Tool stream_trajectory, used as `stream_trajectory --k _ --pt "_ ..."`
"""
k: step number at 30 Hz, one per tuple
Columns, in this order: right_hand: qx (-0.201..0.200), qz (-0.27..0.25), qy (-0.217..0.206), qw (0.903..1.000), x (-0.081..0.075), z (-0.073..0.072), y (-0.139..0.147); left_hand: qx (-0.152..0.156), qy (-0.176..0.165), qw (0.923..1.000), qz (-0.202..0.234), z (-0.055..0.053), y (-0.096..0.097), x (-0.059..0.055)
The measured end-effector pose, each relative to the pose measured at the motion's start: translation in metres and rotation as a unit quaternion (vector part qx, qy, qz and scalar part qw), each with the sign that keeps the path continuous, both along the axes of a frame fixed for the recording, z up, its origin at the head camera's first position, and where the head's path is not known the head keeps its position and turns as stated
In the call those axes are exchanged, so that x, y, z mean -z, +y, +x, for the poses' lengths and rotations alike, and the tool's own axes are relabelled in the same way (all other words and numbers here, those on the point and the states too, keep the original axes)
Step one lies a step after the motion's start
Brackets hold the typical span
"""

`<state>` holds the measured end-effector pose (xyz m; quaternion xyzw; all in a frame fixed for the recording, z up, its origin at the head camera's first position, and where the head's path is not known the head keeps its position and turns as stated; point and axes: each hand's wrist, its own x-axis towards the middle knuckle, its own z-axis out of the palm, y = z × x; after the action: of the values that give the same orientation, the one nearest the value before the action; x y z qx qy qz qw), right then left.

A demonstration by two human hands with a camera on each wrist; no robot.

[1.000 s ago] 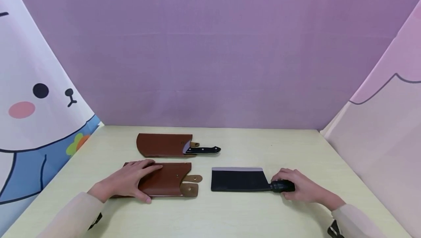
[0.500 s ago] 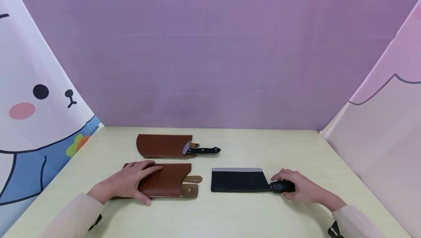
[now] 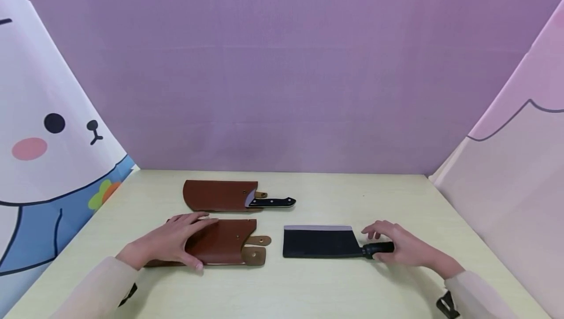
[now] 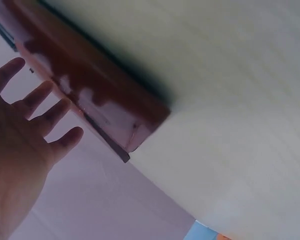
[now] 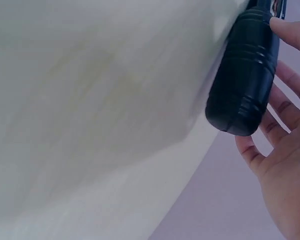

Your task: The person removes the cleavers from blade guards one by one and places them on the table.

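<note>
My left hand (image 3: 169, 243) spreads over the left part of the near brown leather knife sheath (image 3: 222, 245), its thumb along the front edge. In the left wrist view its fingers (image 4: 62, 145) are loosely extended beside the glossy sheath (image 4: 110, 95). Two tan snap straps stick out of the sheath's right end. A cleaver with a black blade (image 3: 319, 242) lies flat to the right, its handle to the right. At that ribbed black handle (image 5: 242, 75), my right hand (image 3: 407, 248) has its fingers raised and loosely bent, thumb at the near side.
Behind the near sheath lies a second brown sheath (image 3: 216, 195) with a knife in it, its black riveted handle (image 3: 275, 202) sticking out to the right. A purple cloth backdrop (image 3: 282, 89) rises at the back edge of the pale table (image 3: 308, 292). Printed cloths flank both sides.
My right hand has loosened from the cleaver's handle, its fingers lifting off the top. The left hand stays on the near sheath, almost unmoved. Cleaver and sheaths have kept their places.
</note>
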<state>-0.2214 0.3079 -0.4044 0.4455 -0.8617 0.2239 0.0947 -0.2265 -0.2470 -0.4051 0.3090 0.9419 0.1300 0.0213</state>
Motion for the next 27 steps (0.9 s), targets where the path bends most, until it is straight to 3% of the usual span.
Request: stream_trajectory --k 9,15,27 --pt "0.031 0.03 0.028 0.9987 -0.005 -0.004 -0.019 -0.024 0.003 0.9997 0.011 -0.008 0.003 -0.001" --pt "0.029 0.043 0.006 0.9987 -0.007 -0.008 -0.04 -0.038 -0.001 0.9991 0.02 -0.014 0.005 -0.001" --pt "0.043 0.065 -0.026 0.9966 -0.007 -0.019 -0.078 -0.021 0.031 0.9989 0.028 -0.028 0.012 0.003"
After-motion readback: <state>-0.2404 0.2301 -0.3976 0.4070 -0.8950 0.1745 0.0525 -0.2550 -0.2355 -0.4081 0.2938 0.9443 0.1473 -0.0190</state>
